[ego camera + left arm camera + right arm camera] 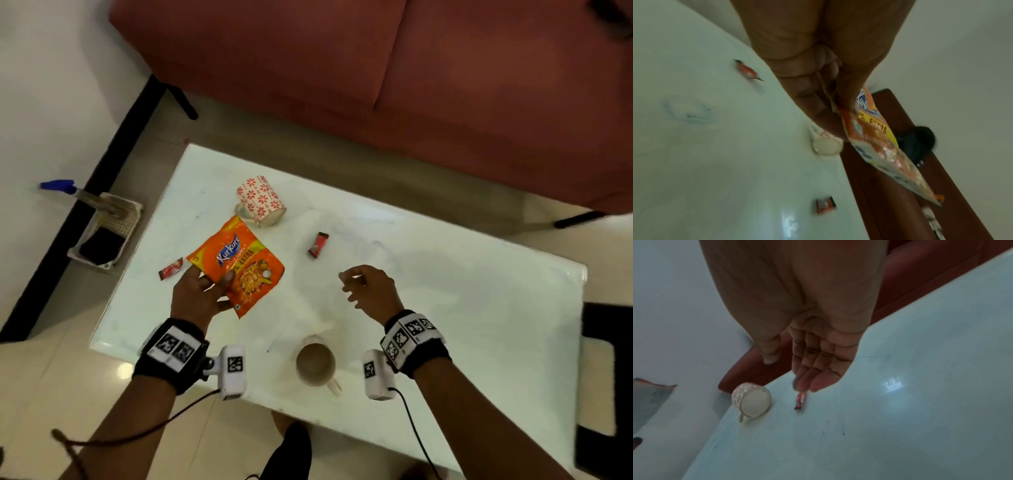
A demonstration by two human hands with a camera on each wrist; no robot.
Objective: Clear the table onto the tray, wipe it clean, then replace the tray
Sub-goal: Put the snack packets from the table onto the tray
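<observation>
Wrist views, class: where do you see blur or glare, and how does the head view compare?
Left wrist: snack packet and wrappers smeared by blur. Right wrist: bright glare patch on the table, dim bluish light. Head: sharper at centre, edges curved.

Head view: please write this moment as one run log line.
left hand: holds orange snack packet | right hand: open, empty | white table: uncleared

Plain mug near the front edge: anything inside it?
The plain mug stands upright on the table; its inside looks tan and bare, no object visible. Whether that is liquid or residue cannot be told; the wrist views don't show it.
</observation>
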